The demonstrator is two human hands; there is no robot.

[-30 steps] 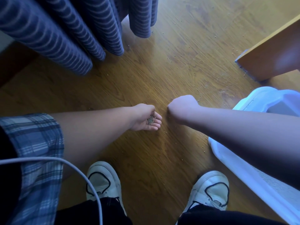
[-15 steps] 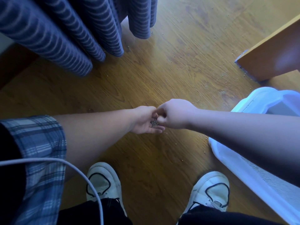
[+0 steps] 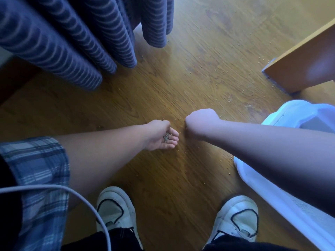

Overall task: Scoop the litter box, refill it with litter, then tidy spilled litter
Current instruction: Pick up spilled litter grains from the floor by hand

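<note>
While the left hand [image 3: 161,137] cups gathered litter [image 3: 167,137] palm-up, the right hand [image 3: 201,122] curls onto the floor [image 3: 181,178]; its grip I cannot tell. Tidying, seemingly; stray grains [image 3: 229,173] by the litter box [image 3: 299,113] want pinching next.

At the upper left of the frame, your curtain [image 3: 59,42] is navy with thin, paler blue stripes. The floor [image 3: 181,87] is golden-brown wood grain, speckled with pale grains. At the upper right, the furniture panel [image 3: 304,66] is orange-brown. At the right edge, the litter box [image 3: 297,110] is white tinged pale blue. At the lower left, your sleeve [image 3: 36,169] is blue, white and dark plaid. The shoes [image 3: 116,207] are white with black outlines. The litter [image 3: 166,137] in your left hand [image 3: 158,135] is grey.
</note>
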